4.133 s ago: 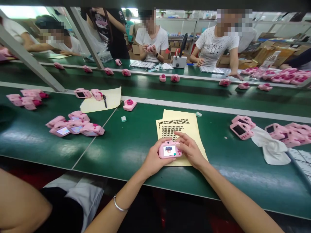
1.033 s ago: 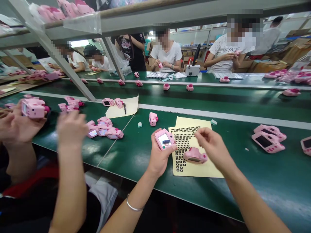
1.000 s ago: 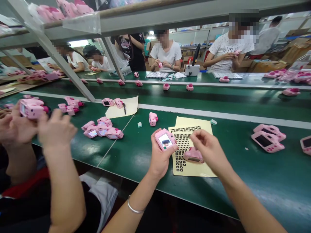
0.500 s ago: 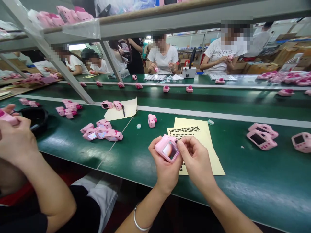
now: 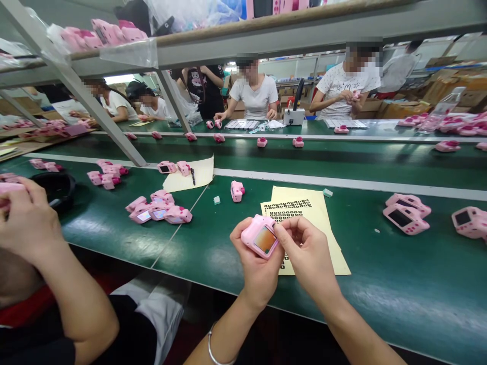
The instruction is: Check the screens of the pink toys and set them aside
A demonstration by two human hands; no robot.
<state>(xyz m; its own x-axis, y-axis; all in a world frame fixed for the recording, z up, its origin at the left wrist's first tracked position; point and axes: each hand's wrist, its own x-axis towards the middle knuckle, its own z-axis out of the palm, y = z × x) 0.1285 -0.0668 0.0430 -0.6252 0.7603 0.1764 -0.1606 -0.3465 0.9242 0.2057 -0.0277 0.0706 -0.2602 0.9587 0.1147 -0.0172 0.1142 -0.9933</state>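
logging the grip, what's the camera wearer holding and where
A pink toy camera, screen up: the left hand cradles its lower side, the right hand pinches its right edge.

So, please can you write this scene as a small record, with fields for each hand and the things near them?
Left hand: grips a pink toy camera, its screen facing up.
Right hand: fingertips at the camera's right edge; too small to tell if they pinch anything.
Beneath hands: cream sheet with rows of small black squares, on a green workbench.
Nearby: upright pink camera beyond the hands.
Co-worker: hand at far left, holding another pink camera.
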